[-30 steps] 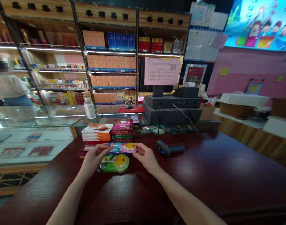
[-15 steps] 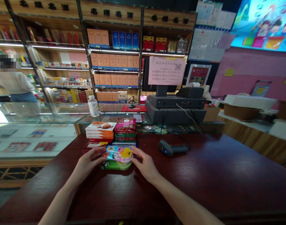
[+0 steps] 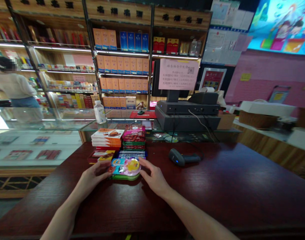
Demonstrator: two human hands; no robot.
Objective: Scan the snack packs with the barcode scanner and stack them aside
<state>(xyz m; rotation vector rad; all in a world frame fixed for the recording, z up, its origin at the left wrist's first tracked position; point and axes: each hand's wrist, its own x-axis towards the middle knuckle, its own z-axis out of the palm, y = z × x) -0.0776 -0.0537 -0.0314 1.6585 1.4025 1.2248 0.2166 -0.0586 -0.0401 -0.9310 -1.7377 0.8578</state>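
A shiny pink and blue packet with a yellow duck picture (image 3: 126, 166) lies flat over a green packet (image 3: 125, 177) at the front of the stacked goods. My left hand (image 3: 95, 174) pinches its left end between thumb and fingers. At the right end, the fingertips and thumb of my right hand (image 3: 153, 175) hold the edge. Right behind are dark blue packets (image 3: 132, 154), below a pile of red, green and pink packets (image 3: 134, 135). White and orange boxes (image 3: 107, 136) are stacked beside these, with red and yellow boxes (image 3: 102, 155) in front.
A black barcode scanner (image 3: 182, 157) lies on the dark wooden counter (image 3: 192, 200), right of my hands. Behind stand a cash register with a screen (image 3: 187, 113) and a white bottle (image 3: 99, 112). Another person (image 3: 14, 83) stands far left by the shelves.
The pink and blue packet has come down onto the green one, which now shows only as a narrow strip. Both hands have stayed at its ends.
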